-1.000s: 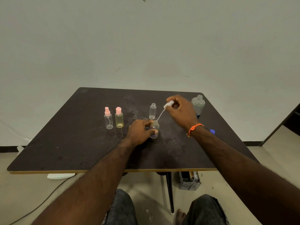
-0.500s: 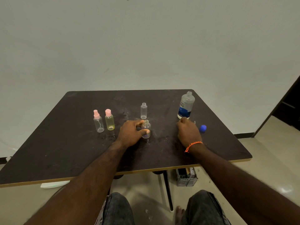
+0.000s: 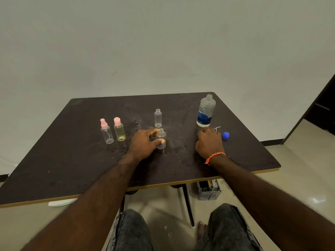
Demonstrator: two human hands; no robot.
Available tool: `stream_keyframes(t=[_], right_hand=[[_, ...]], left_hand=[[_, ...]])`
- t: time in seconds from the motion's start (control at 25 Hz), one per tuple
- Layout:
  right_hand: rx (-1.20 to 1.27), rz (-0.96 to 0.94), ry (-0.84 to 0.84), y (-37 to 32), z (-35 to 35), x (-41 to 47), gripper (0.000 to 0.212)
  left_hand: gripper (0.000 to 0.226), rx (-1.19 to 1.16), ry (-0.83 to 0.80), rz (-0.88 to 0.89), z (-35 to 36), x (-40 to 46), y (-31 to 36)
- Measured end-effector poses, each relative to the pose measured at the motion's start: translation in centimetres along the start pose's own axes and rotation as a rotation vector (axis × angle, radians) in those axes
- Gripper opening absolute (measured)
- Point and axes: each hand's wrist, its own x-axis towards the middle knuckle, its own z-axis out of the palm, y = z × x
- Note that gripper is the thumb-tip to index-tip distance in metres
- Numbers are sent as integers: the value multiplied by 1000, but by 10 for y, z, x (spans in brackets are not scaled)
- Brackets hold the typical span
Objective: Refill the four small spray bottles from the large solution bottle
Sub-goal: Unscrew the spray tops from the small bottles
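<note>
1. On the dark counter, left hand was clamped w/ thumb and fingers round an uncapped small bottle, upright.
2. Right hand lay curled, knuckles up; grip can't be told.
3. Large solution bottle stood open at its 12 o'clock; blue cap at 3.
4. Pink-topped bottles stood at 9 o'clock of the left hand, another uncapped one at 12.

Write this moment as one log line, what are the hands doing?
left hand: holds open small bottle | right hand: on table by large solution bottle, uncapped | blue cap: beside hand
</note>
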Motion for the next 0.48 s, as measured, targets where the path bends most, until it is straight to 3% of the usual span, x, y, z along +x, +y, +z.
stream_keyframes(t=[0.32,0.48], right_hand=[[88,36,-1,-17,-2,7,19],[131,-36,-22,-24,-6,4,22]], left_hand=[[41,42,7,43,-2,-3,5],[34,52,13,66,-2,-4,9]])
